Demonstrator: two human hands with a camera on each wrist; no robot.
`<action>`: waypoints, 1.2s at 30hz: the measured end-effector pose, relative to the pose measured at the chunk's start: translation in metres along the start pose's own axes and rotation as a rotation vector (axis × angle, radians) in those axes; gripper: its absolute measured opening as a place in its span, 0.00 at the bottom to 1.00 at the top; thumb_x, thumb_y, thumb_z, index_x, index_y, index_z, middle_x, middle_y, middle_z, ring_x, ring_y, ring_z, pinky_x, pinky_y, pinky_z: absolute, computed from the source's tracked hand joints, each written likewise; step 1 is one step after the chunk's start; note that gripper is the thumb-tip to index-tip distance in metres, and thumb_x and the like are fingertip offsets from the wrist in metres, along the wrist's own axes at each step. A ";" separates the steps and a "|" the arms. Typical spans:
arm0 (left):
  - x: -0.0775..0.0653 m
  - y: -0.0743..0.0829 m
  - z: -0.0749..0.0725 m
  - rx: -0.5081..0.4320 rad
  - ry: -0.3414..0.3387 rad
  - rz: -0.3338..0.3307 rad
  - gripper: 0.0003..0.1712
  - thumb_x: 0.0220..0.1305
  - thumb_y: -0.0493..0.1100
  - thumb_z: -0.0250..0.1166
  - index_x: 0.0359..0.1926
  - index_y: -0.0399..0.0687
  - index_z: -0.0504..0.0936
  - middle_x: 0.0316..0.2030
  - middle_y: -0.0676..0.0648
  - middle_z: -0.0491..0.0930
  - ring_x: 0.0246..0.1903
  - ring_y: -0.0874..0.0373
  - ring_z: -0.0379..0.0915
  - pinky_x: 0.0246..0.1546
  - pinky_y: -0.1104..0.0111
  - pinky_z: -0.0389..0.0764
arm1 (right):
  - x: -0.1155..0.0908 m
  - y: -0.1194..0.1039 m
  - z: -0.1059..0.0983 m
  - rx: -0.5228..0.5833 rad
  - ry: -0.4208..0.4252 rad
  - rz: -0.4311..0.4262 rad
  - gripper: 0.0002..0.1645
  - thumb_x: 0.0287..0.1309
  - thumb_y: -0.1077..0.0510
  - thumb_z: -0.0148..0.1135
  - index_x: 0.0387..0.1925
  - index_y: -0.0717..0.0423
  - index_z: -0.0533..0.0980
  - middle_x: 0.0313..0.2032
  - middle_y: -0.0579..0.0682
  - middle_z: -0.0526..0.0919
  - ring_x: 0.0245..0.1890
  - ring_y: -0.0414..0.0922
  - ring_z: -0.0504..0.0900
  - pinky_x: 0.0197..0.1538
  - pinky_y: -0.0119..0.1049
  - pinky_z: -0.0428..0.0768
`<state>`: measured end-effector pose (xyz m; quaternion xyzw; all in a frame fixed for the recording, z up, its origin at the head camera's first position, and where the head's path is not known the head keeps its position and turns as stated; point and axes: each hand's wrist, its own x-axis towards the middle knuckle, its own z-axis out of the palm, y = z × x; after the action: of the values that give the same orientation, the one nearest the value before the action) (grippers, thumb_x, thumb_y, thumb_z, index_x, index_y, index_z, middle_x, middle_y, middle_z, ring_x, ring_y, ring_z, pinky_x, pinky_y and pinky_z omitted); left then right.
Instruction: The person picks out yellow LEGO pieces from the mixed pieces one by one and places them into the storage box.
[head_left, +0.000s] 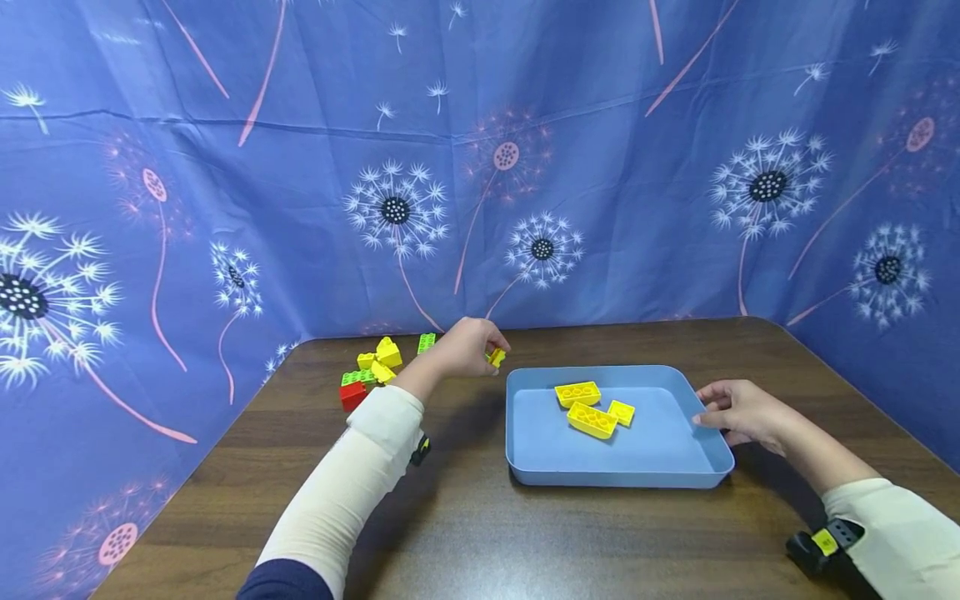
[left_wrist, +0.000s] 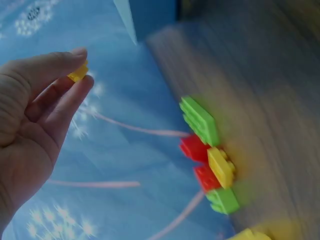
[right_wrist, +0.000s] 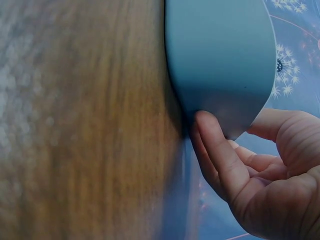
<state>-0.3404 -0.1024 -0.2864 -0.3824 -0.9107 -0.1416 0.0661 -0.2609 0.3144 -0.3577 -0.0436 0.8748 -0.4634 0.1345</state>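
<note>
Between thumb and fingertips, my left hand (head_left: 463, 346) pinches a small yellow toy brick (head_left: 497, 357), held up just left of the blue tray (head_left: 622, 480). The same brick shows in the left wrist view, partly covered by the fingers. Three yellow bricks lie inside the tray, one of them a long brick (head_left: 592, 421) with its hollow side up. At the tray's right side, my right hand (head_left: 750, 417) grips the wall. In the right wrist view the fingers press the outside of the tray wall (right_wrist: 220, 60), and the thumb goes behind the rim.
Left of the tray, loose bricks lie on the brown wooden table (head_left: 465, 533): a red brick (head_left: 352, 396), a green brick (head_left: 358, 377) and several yellow ones. The left wrist view shows more red and green bricks beside them. A blue dandelion-print cloth (head_left: 480, 167) hangs behind.
</note>
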 end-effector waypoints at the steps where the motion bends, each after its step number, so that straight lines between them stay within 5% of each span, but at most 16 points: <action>1: 0.003 0.004 0.000 0.002 0.001 0.021 0.18 0.45 0.34 0.77 0.42 0.41 0.87 0.37 0.48 0.84 0.38 0.54 0.81 0.40 0.68 0.79 | 0.000 0.000 0.000 0.000 0.000 -0.001 0.35 0.60 0.61 0.65 0.59 0.81 0.61 0.42 0.63 0.76 0.39 0.49 0.80 0.40 0.49 0.83; 12: 0.029 0.048 0.007 -0.053 -0.125 0.054 0.17 0.51 0.33 0.74 0.45 0.44 0.87 0.39 0.51 0.83 0.40 0.56 0.79 0.39 0.77 0.78 | 0.000 -0.001 0.002 0.015 -0.005 -0.017 0.34 0.60 0.63 0.64 0.58 0.82 0.60 0.42 0.63 0.76 0.39 0.49 0.80 0.39 0.49 0.83; 20: 0.053 0.071 0.014 0.009 -0.164 0.084 0.18 0.51 0.32 0.74 0.46 0.46 0.87 0.35 0.55 0.83 0.33 0.63 0.74 0.35 0.78 0.76 | 0.001 -0.002 0.004 0.003 -0.002 -0.036 0.34 0.61 0.62 0.64 0.58 0.82 0.61 0.44 0.67 0.75 0.41 0.50 0.80 0.38 0.48 0.84; 36: 0.099 0.100 0.054 0.022 -0.292 0.064 0.20 0.51 0.33 0.74 0.48 0.46 0.86 0.38 0.58 0.81 0.38 0.65 0.72 0.37 0.80 0.73 | -0.003 0.001 0.001 0.005 0.011 -0.010 0.36 0.60 0.61 0.65 0.59 0.81 0.61 0.45 0.66 0.75 0.40 0.50 0.80 0.39 0.49 0.83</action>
<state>-0.3384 0.0481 -0.2944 -0.4273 -0.8993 -0.0725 -0.0583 -0.2580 0.3149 -0.3586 -0.0448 0.8742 -0.4664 0.1274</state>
